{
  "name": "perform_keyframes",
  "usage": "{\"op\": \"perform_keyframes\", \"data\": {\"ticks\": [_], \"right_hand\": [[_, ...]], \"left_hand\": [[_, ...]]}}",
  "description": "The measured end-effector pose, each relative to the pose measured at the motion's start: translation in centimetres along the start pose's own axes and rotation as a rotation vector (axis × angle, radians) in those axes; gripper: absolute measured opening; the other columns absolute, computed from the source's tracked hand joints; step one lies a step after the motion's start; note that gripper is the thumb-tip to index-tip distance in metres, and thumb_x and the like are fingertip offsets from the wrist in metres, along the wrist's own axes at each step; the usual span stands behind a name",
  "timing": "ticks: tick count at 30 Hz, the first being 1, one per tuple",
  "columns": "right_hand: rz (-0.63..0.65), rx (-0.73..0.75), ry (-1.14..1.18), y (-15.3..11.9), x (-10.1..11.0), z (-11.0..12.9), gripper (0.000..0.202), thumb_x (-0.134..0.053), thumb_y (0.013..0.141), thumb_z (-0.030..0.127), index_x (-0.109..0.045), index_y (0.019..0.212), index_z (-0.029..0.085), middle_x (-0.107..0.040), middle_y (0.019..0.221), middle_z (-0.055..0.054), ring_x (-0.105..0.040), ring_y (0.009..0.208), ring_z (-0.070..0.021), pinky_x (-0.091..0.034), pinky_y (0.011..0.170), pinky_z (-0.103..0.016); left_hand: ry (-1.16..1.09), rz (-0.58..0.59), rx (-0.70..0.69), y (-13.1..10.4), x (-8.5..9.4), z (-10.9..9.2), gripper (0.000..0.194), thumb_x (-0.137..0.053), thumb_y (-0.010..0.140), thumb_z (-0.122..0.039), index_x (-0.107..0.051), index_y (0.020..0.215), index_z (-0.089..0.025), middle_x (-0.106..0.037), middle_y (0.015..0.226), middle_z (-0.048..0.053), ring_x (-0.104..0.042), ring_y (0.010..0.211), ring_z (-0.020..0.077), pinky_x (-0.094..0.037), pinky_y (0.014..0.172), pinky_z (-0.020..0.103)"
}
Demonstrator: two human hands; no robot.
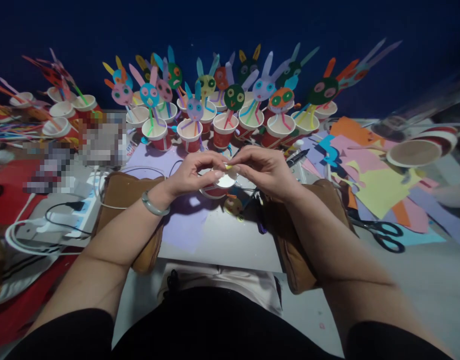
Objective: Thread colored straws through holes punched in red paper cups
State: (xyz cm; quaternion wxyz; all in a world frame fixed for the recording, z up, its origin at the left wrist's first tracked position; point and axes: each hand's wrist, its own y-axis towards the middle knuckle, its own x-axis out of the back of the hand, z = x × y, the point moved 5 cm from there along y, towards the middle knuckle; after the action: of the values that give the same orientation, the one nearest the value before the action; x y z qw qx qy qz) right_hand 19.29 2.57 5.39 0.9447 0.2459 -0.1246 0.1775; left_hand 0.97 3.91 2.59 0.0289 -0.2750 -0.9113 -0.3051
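Note:
Over a red and white paper cup [215,190], my left hand [198,172] and my right hand [265,170] meet with fingertips almost touching. Between the fingertips is a small yellow piece [229,167], too small to make out well; both hands seem to pinch it. The cup's pale opening shows just below the fingers. A round yellowish paper piece with small marks [233,206] lies on the table right of the cup, beside dark items partly in shadow.
Several cups with paper rabbit heads on straws [194,109] line the back. Coloured paper scraps [387,185], black scissors [387,235] and stacked cups [413,153] are at right. Brown cushions [128,200] lie under both forearms. A power strip [82,212] with cables is at left.

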Motion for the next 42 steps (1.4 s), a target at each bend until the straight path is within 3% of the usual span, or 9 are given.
{"op": "perform_keyframes", "data": {"ticks": [6, 12, 18, 23, 28, 35, 42], "right_hand": [[0.001, 0.015, 0.041, -0.1, 0.1, -0.3, 0.029, -0.082, 0.087, 0.047, -0.080, 0.092, 0.019, -0.076, 0.088, -0.006, -0.067, 0.078, -0.0150, -0.055, 0.074, -0.029], [-0.062, -0.017, 0.147, -0.2, 0.0, -0.2, 0.029, -0.085, 0.083, 0.046, -0.076, 0.086, 0.018, -0.078, 0.088, -0.006, -0.071, 0.081, -0.0157, -0.059, 0.076, -0.029], [-0.048, -0.155, 0.282, -0.5, -0.4, 0.2, 0.034, -0.088, 0.079, 0.050, -0.073, 0.083, 0.019, -0.080, 0.092, -0.007, -0.070, 0.066, -0.0143, -0.060, 0.059, -0.028], [-0.045, -0.171, 0.202, -0.6, -0.2, 0.2, 0.032, -0.085, 0.083, 0.048, -0.078, 0.096, 0.020, -0.075, 0.076, -0.001, -0.062, 0.053, -0.0110, -0.055, 0.052, -0.027], [-0.049, -0.181, 0.172, -0.6, -0.1, -0.2, 0.044, -0.086, 0.081, 0.050, -0.075, 0.114, 0.023, -0.074, 0.077, 0.001, -0.057, 0.051, -0.0092, -0.048, 0.046, -0.024], [-0.054, -0.217, 0.261, -0.5, -0.3, -0.6, 0.043, -0.095, 0.069, 0.050, -0.068, 0.087, 0.022, -0.070, 0.071, 0.002, -0.061, 0.053, -0.0110, -0.048, 0.044, -0.023], [-0.072, -0.193, 0.254, -0.2, -0.1, -0.3, 0.036, -0.088, 0.078, 0.052, -0.076, 0.088, 0.020, -0.073, 0.072, 0.000, -0.056, 0.046, -0.0087, -0.045, 0.039, -0.024]], "left_hand": [[0.019, 0.038, -0.012, -0.3, -0.2, 0.3, 0.022, -0.077, 0.083, -0.030, -0.077, 0.102, -0.018, -0.078, 0.115, 0.011, -0.075, 0.102, 0.0202, -0.059, 0.086, 0.030], [0.007, 0.015, 0.065, -0.3, -0.4, 0.4, 0.016, -0.073, 0.077, -0.024, -0.074, 0.092, -0.017, -0.077, 0.109, 0.010, -0.074, 0.099, 0.0198, -0.059, 0.086, 0.030], [-0.011, -0.030, 0.107, -0.3, -0.6, 0.5, 0.014, -0.074, 0.077, -0.025, -0.071, 0.088, -0.016, -0.077, 0.106, 0.011, -0.073, 0.094, 0.0179, -0.059, 0.084, 0.029], [-0.024, -0.049, 0.115, -0.2, -0.8, 0.4, 0.013, -0.077, 0.078, -0.025, -0.071, 0.086, -0.017, -0.077, 0.107, 0.011, -0.074, 0.099, 0.0188, -0.060, 0.087, 0.030], [-0.006, -0.068, 0.105, -0.1, -0.8, 0.2, 0.009, -0.075, 0.081, -0.023, -0.071, 0.084, -0.016, -0.078, 0.108, 0.012, -0.074, 0.096, 0.0177, -0.060, 0.084, 0.029], [0.010, -0.066, 0.059, 0.1, -1.1, -0.3, 0.012, -0.077, 0.084, -0.025, -0.070, 0.082, -0.015, -0.077, 0.102, 0.011, -0.074, 0.091, 0.0154, -0.058, 0.078, 0.025], [-0.016, -0.068, 0.090, 0.0, -1.1, 0.1, 0.020, -0.079, 0.084, -0.034, -0.070, 0.084, -0.016, -0.077, 0.103, 0.010, -0.073, 0.093, 0.0161, -0.058, 0.082, 0.027]]}}
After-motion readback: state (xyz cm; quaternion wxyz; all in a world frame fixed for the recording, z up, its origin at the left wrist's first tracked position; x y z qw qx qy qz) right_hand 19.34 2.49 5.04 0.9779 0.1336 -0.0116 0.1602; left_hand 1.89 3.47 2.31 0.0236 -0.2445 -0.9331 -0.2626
